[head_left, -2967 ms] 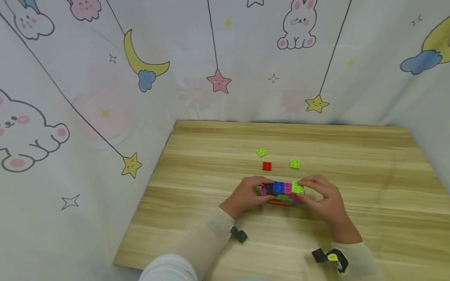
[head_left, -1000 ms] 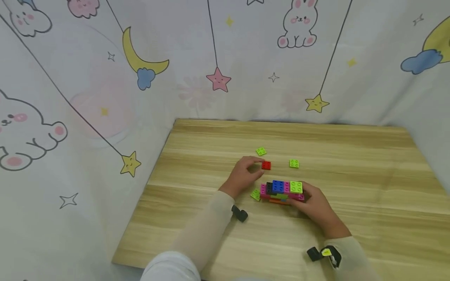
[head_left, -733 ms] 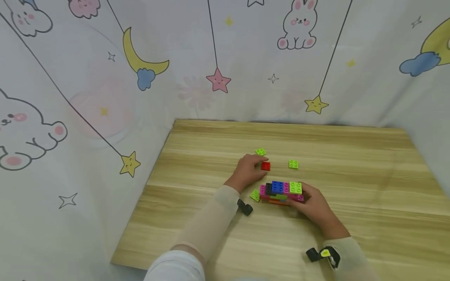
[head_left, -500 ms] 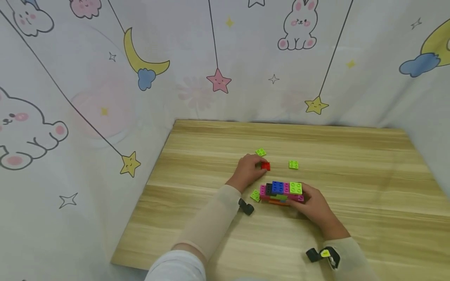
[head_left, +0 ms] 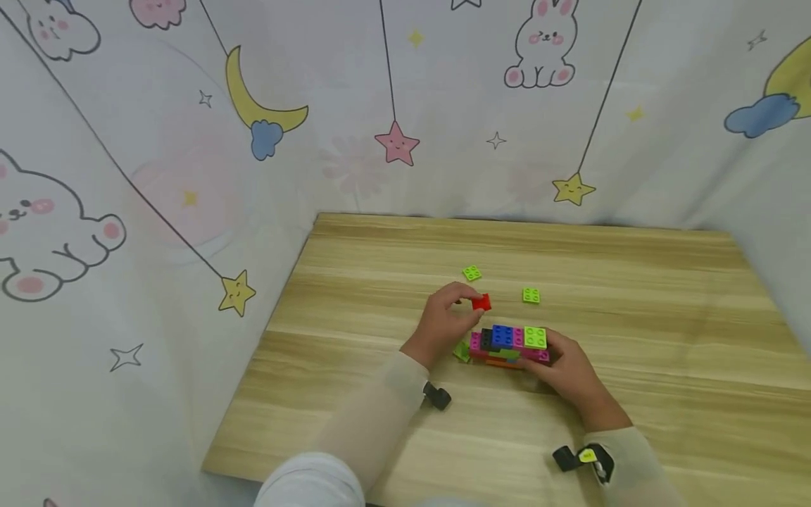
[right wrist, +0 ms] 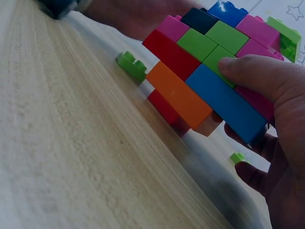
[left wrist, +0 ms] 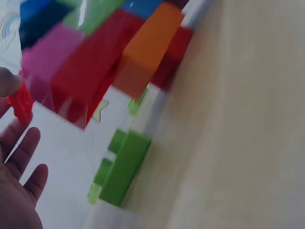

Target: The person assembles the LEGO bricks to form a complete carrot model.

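Note:
Between the thumb and fingertips of my left hand (head_left: pixel 441 324) is a small red building brick (head_left: pixel 482 303), pinched and tilted above the table. The left wrist view shows the same red brick (left wrist: pixel 20 102) at the far left. My right hand (head_left: pixel 575 370) grips the right end of a built-up block of bricks (head_left: pixel 503 338), pink, black, blue and lime on top. In the right wrist view the thumb presses a green brick (right wrist: pixel 224 64) on the block's side, above blue, orange and red bricks. The lower fingers are partly hidden behind the block.
Two lime bricks lie on the wooden table (head_left: pixel 355 282): one far back (head_left: pixel 472 272), and another lime brick (head_left: pixel 531 296) to its right. A third lime brick (head_left: pixel 462 351) sits by the block's left end, partly covered by the left hand. A patterned curtain (head_left: pixel 355 105) hangs behind.
My left hand let go of the block's left end, reached to the red brick, pinched it and lifted it toward the block. My right hand shifted its hold lower on the block's right end.

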